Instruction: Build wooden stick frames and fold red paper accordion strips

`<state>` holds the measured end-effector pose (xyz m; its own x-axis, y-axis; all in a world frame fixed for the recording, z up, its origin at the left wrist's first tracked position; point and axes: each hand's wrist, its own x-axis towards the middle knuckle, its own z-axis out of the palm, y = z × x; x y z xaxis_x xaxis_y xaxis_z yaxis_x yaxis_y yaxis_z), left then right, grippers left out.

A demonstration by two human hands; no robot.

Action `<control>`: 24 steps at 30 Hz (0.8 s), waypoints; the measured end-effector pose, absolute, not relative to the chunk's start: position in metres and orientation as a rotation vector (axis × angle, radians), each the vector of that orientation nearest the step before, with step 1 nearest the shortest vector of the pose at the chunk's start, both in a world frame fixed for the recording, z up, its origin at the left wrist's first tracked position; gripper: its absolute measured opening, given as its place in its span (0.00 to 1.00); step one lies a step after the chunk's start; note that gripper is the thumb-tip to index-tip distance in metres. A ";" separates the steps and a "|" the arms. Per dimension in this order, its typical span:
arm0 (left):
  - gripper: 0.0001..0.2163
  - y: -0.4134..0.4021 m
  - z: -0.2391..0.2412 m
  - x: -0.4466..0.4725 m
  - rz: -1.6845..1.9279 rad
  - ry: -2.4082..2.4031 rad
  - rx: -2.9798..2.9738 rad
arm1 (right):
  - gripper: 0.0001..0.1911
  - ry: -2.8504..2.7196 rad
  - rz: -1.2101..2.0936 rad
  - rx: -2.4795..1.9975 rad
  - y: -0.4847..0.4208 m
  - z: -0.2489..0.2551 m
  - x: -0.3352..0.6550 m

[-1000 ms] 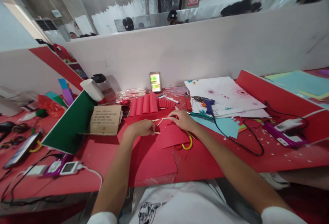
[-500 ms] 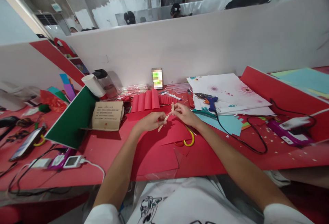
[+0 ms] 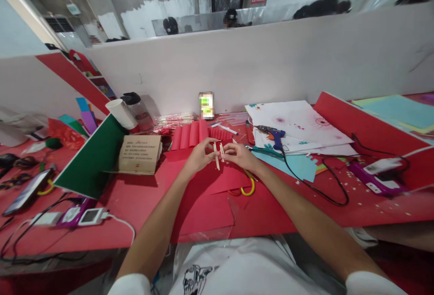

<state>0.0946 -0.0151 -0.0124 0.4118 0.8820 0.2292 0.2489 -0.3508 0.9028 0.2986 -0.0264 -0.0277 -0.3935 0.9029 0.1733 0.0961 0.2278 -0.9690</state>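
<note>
My left hand (image 3: pixel 200 156) pinches a short pale wooden stick (image 3: pixel 216 156) between thumb and fingertips. Close beside it, my right hand (image 3: pixel 240 156) is closed on another wooden stick (image 3: pixel 221 150). The two sticks stand nearly upright and side by side; whether they touch, I cannot tell. Beneath both hands lie red paper sheets (image 3: pixel 203 209). A yellow loop handle (image 3: pixel 250 185), like that of scissors, pokes out from under the paper near my right wrist. Just beyond my hands is a row of curled red paper pieces (image 3: pixel 190 135).
A blue glue gun (image 3: pixel 278 138) rests on white patterned paper (image 3: pixel 301 121) at right, its cable trailing forward. A cardboard box (image 3: pixel 139 155), a green board (image 3: pixel 95 164) and a bottle (image 3: pixel 139 110) stand left. A phone (image 3: pixel 206 105) leans on the partition (image 3: pixel 271 64).
Both hands have drawn closer together. The left stick has swung from slanted to nearly upright, now beside the right one. The right hand has lowered slightly.
</note>
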 end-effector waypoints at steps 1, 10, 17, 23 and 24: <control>0.20 -0.015 -0.013 0.095 0.958 0.968 1.839 | 0.13 -1.695 1.246 -0.944 -0.027 -0.027 0.299; 0.16 -0.015 -0.013 0.099 1.011 0.932 1.801 | 0.13 -1.686 1.235 -0.962 -0.028 -0.029 0.295; 0.17 -0.012 -0.018 0.101 1.042 0.930 1.734 | 0.14 -1.682 1.242 -1.011 -0.030 -0.030 0.294; 0.13 -0.012 -0.017 0.104 1.077 0.951 1.754 | 0.13 -1.703 1.224 -0.984 -0.030 -0.027 0.295; 0.13 -0.013 -0.016 0.104 1.077 0.946 1.753 | 0.14 -1.706 1.224 -0.978 -0.030 -0.027 0.295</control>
<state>0.1036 -0.0127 -0.0162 0.3431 0.8959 0.2822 0.1642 -0.3530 0.9211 0.2948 -0.0298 -0.0268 -0.3793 0.9101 0.1667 0.1335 0.2321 -0.9635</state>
